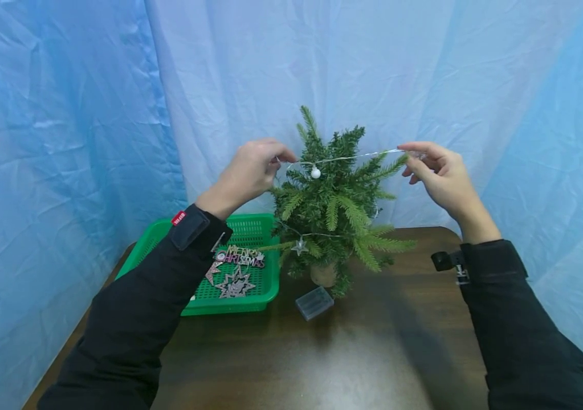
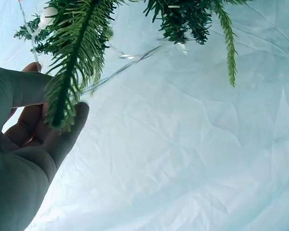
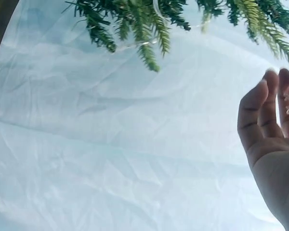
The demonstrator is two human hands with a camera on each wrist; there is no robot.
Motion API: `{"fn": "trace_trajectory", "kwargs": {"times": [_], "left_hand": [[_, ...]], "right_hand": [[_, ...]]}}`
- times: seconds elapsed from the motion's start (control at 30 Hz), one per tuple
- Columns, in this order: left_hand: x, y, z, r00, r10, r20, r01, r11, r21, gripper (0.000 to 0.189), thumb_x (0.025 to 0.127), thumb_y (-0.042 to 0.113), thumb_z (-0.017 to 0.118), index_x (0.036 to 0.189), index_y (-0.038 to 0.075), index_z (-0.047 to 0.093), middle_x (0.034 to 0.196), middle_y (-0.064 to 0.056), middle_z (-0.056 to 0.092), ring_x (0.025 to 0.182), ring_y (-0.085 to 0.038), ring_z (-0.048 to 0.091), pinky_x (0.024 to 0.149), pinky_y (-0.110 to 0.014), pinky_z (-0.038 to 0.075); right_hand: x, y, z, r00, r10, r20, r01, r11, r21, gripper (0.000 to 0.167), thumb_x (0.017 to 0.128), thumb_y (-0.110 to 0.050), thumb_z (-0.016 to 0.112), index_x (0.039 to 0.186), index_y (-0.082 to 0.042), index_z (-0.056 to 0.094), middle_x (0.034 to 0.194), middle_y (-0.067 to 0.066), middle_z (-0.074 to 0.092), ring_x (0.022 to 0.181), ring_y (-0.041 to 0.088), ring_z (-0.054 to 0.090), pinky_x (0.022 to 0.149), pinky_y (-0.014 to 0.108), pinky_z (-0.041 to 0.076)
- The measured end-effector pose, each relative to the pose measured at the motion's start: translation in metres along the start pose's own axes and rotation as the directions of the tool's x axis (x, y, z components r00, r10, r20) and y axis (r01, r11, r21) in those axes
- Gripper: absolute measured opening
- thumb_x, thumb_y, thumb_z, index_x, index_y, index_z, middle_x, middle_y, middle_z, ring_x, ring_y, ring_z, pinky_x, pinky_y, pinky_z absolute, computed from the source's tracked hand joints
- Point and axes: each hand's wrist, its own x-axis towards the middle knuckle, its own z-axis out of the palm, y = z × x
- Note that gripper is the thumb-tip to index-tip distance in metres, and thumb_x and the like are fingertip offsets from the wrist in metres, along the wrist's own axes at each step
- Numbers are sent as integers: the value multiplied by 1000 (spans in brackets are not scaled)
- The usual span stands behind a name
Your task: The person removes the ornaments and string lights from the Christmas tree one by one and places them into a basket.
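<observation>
- At the far left, a blue curtain hangs in creases; paler cloth spreads behind everything else.
- A black left sleeve reaches up from the lower left, with a dark cuff strap carrying a small red tag.
- Partly behind that sleeve, a green basket sits on the brown tabletop. Inside lie a colourful "Merry Christmas" sign and, just below it, a glittery starburst ornament.
- Of the two hands, the left hand is at the tree's upper left, grasping a thin light string between thumb and fingers.
- The string runs from there across the front of the tree's upper part, rising slightly to the right, a white round bulb hanging near its left end.
- A clear star hangs lower, at the tree's left front, on another stretch of strand.
- A dark rectangular box lies on the tabletop in front of the tree's base.
- The small green tree stands upright, right of the basket.
- The right hand, beyond the tree's right side, pinches the string's other end, a clear decoration by its fingers.
- The black right sleeve fills the lower right.
</observation>
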Motion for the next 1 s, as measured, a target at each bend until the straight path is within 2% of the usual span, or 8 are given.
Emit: {"fn": "trace_trajectory", "kwargs": {"times": [0.13, 0.33, 0.63, 0.7, 0.8, 0.9, 0.93, 1.0], "left_hand": [[0, -4, -2, 999, 7, -45, -5, 999, 33, 35, 90, -20, 53, 112, 1, 72, 113, -14, 70, 107, -29, 63, 98, -38, 48], [-1, -4, -5, 996, -4, -89, 8, 999, 45, 37, 90, -20, 49, 109, 1, 73, 111, -13, 70, 109, -30, 61, 102, -40, 45], [0, -6, -3, 988, -44, -150, 53, 997, 56, 26, 100, -9, 50, 117, -2, 70, 115, -17, 69, 106, -30, 64, 95, -39, 50], [2, -7, -3, 985, -77, -156, 83, 996, 32, 26, 103, -5, 48, 120, -3, 68, 115, -18, 69, 98, -29, 66, 87, -37, 51], [4, -9, -4, 977, -176, -117, 168, 983, -80, 27, 109, 6, 43, 127, 1, 63, 112, -13, 70, 82, -25, 63, 71, -33, 48], [6, -11, -6, 959, -280, -45, 265, 940, -214, 30, 112, 20, 40, 135, 9, 57, 107, -6, 66, 75, -21, 56, 64, -36, 39], [6, -13, -7, 952, -304, -25, 289, 926, -244, 31, 112, 25, 41, 136, 12, 55, 104, -5, 65, 76, -21, 55, 65, -36, 39], [7, -16, -7, 945, -327, -6, 314, 912, -263, 31, 111, 30, 45, 135, 14, 54, 97, -6, 62, 74, -23, 52, 66, -37, 39]], "right_hand": [[-1, -7, 0, 999, -35, -8, 34, 998, -62, 32, 106, -14, 55, 136, -8, 65, 97, -2, 67, 81, 13, 62, 71, 22, 48], [-2, -13, 0, 997, -81, -10, 80, 994, -76, 31, 107, -13, 53, 134, -5, 65, 116, -1, 65, 93, 14, 62, 77, 20, 49], [1, -12, -1, 989, -146, -35, 142, 986, -86, 28, 107, -12, 51, 128, -1, 67, 109, -9, 67, 91, 12, 60, 78, 21, 48], [3, -12, -1, 989, -144, -41, 139, 985, -98, 28, 107, -13, 53, 127, -1, 67, 109, -7, 66, 91, 11, 60, 78, 20, 49], [8, -11, 0, 989, -131, -67, 125, 988, -96, 28, 107, -16, 54, 127, -2, 67, 109, -5, 66, 91, 13, 59, 77, 20, 49], [12, -8, -1, 988, -115, -106, 106, 990, -88, 27, 107, -18, 54, 126, -5, 68, 106, -6, 66, 89, 14, 59, 76, 20, 49], [13, -7, -1, 987, -107, -116, 98, 992, -81, 27, 107, -19, 54, 125, -6, 68, 106, -4, 66, 89, 14, 60, 77, 21, 50], [15, -5, -1, 989, -76, -127, 68, 996, -66, 27, 107, -22, 54, 126, -8, 68, 105, -4, 66, 90, 15, 60, 78, 21, 50]]}}
